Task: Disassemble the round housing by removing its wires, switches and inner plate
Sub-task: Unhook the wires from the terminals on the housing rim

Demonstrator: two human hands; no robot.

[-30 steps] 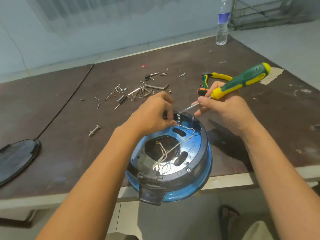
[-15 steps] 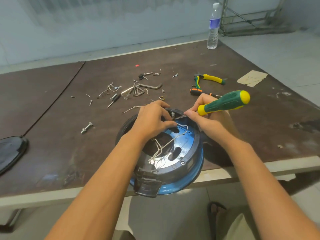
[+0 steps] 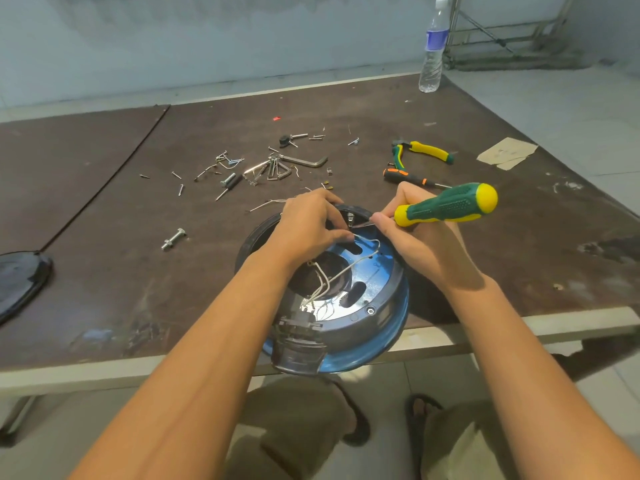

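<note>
Fingers (image 3: 337,234) of the left hand (image 3: 310,226) curl over the far rim of the round housing (image 3: 388,329) and pinch the end of the white wires (image 3: 346,265). The right hand (image 3: 419,240) grips a green and yellow screwdriver (image 3: 446,206), fingers wrapped round the handle where it meets the shaft. The thin tip reaches the same spot on the rim, just beside the left fingertips.

A wide brown table (image 3: 121,271) fills most of the view. The housing sits at its near edge, partly hanging past it towards the person, open side up. Inside lies a shiny blue inner plate (image 3: 375,271), with the wires looping across it. A black disc (image 3: 20,278) rests at the far left edge. A clear water bottle (image 3: 433,46) stands upright at the far right corner. Nearer are a scrap of cardboard (image 3: 505,153), yellow-handled pliers (image 3: 424,152), an orange screwdriver (image 3: 398,174), a hex key (image 3: 308,162), one bolt (image 3: 173,239) and scattered small screws (image 3: 225,164).
</note>
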